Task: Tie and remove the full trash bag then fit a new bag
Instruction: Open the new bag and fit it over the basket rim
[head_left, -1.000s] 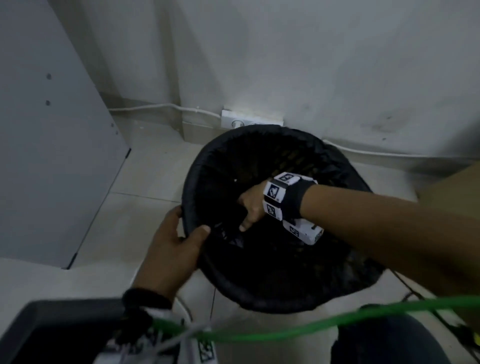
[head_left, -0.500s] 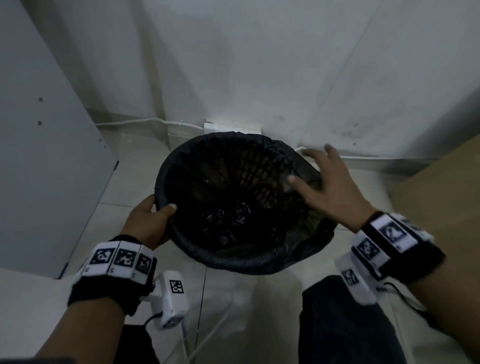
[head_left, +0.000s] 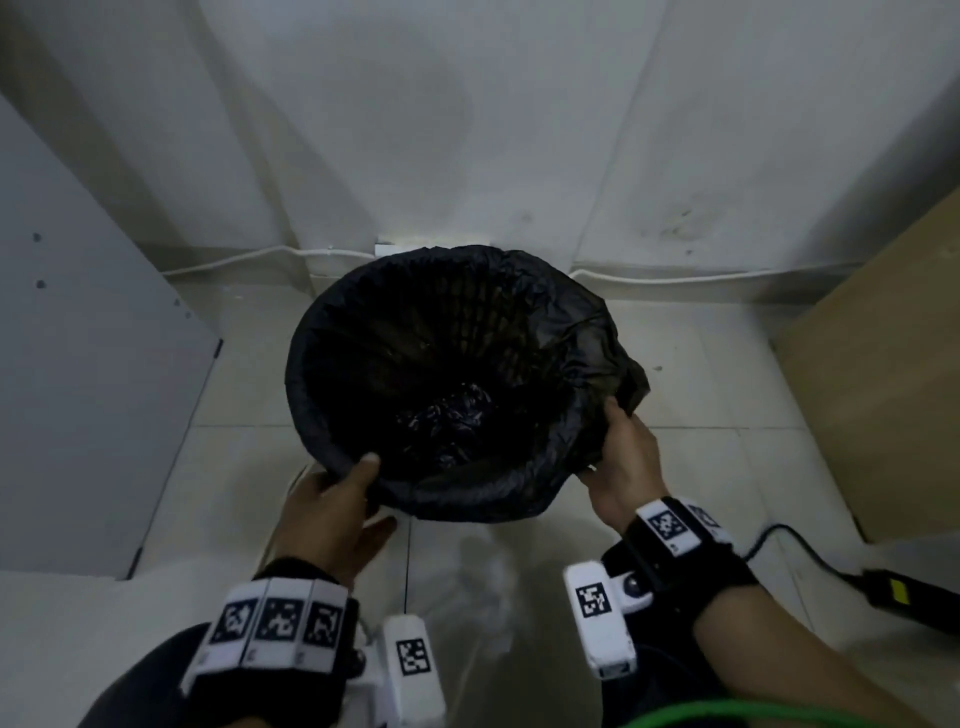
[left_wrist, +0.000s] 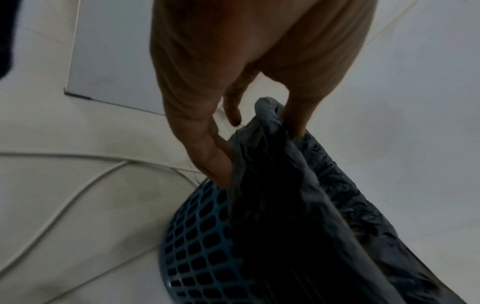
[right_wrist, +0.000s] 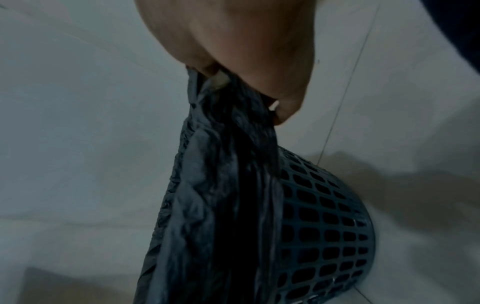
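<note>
From the head view, the bin (head_left: 452, 384) stands on the tiled floor (head_left: 218, 467) against the wall (head_left: 467, 130), lined with a black bag (head_left: 582, 353) whose edge is folded over the rim. Your left hand (head_left: 332, 509) is at the bin's near-left rim, thumb hooked over the bag edge and fingers under it, grasping the bag there. Your right hand (head_left: 623, 457) is at the bin's near-right rim, clenched on a bunched flap of bag pulled outward off the rim. Crumpled dark stuff lies at the bottom inside the bin. A white cable (head_left: 249, 257) runs along the wall base behind the bin, a grey panel (head_left: 88, 364) stands left of the bin, a wooden board (head_left: 883, 364) right of it, and a black plug (head_left: 904, 597) lies on the floor near-right of the bin

From the left wrist view, your left hand (left_wrist: 233, 82) pinches a gathered fold of bag (left_wrist: 298, 205) between thumb and fingers, just above the bin's blue lattice wall (left_wrist: 197, 246). White cables (left_wrist: 64, 195) lie on the floor left of the bin

From the right wrist view, your right hand (right_wrist: 241, 51) grips a twisted bunch of bag (right_wrist: 226, 185), which hangs taut down to the bin (right_wrist: 324, 216); its lattice wall shows bare right of the bag
</note>
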